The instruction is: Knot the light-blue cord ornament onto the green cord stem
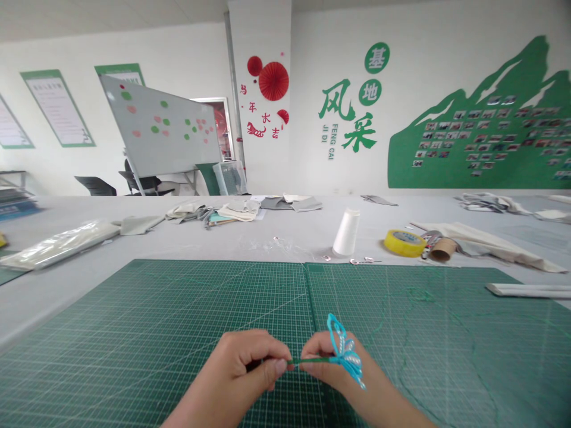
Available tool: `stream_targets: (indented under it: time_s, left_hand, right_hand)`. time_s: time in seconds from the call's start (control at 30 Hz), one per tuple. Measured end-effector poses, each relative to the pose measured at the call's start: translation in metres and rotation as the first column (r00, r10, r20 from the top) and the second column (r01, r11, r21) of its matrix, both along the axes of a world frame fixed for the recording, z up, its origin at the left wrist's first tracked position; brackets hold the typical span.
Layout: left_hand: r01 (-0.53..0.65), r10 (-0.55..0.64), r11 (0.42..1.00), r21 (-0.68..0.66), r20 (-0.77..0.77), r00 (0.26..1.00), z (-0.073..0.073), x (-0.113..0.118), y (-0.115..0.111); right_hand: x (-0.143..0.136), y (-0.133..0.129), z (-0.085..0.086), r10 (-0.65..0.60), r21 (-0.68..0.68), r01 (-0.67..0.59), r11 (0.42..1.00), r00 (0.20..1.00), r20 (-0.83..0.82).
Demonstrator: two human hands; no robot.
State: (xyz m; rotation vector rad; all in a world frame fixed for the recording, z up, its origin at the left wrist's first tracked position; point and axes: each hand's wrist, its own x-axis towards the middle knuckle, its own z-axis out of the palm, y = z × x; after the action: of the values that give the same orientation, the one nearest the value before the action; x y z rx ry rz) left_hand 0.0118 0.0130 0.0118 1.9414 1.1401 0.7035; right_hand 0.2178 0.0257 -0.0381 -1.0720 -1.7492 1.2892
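A blue flower (347,355) with looped petals and white bead-like rows sits at the right end of a thin green stem (314,359). My left hand (252,364) pinches the stem's left end between thumb and forefinger. Close to the flower, my right hand (330,356) grips the stem too, with the blossom lying over its back. Both hands hover above green cutting mats (178,321). Loose green thread (419,294) trails across the right mat.
Beyond the mats stand a white thread cone (347,233), a roll of yellow tape (405,243) and a cardboard tube (443,249). Fabric pieces (241,209) lie farther back. A plastic-wrapped bundle (62,244) is at left; white rods (530,290) rest at right.
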Motion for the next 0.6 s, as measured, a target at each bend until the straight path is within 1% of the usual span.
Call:
stream_targets:
  time_s: [0.13, 0.23, 0.33, 0.4, 0.47, 0.6]
  left_hand:
    - [0.139, -0.138, 0.990, 0.013, -0.042, 0.990, 0.004, 0.001, -0.003]
    - [0.238, -0.228, 0.970, 0.048, -0.155, 0.961, 0.002, 0.001, -0.004]
    - [0.323, -0.289, 0.943, 0.080, -0.284, 0.914, -0.001, 0.002, -0.004]
    - [0.357, -0.299, 0.929, 0.098, -0.366, 0.881, -0.002, 0.004, -0.004]
    - [0.378, -0.284, 0.916, 0.133, -0.450, 0.847, -0.003, 0.006, -0.004]
    - [0.379, -0.199, 0.900, 0.215, -0.571, 0.796, -0.007, 0.009, -0.006]
  right_hand:
    - [0.005, 0.006, -0.003, 0.091, -0.060, -0.094, 0.994, 0.995, -0.048]
    - [0.009, 0.009, -0.004, 0.105, -0.084, -0.113, 0.990, 0.990, -0.097]
    - [0.012, 0.011, -0.004, 0.117, -0.086, -0.125, 0.988, 0.989, -0.094]
    - [0.013, 0.011, -0.003, 0.130, -0.059, -0.134, 0.989, 0.989, -0.068]
    - [0.014, 0.011, -0.003, 0.130, -0.023, -0.131, 0.991, 0.991, -0.036]
    - [0.013, 0.009, 0.004, 0.096, 0.025, -0.097, 0.995, 0.995, 0.027]
